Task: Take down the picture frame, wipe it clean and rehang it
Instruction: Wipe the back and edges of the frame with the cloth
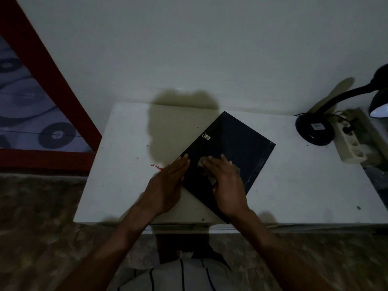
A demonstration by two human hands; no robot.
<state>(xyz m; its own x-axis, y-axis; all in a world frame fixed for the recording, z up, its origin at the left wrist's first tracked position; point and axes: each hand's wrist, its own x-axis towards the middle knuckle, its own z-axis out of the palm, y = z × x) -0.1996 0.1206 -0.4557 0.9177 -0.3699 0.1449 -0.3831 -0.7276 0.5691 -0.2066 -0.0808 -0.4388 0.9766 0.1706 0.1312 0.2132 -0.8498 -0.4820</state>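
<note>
The right hand (227, 181) lies flat with fingers straight, pressing a pale cloth (204, 165) onto the dark picture frame (237, 143) beneath them. The left hand (168, 185), fingers straight and together, rests along the frame's left edge. The frame lies back-up and skewed on the white table (117, 175), with a black desk lamp (315, 131) well apart to the right.

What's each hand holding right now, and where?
Right hand presses a cloth flat on the frame's back. Left hand steadies its left edge; neither grips anything.
</note>
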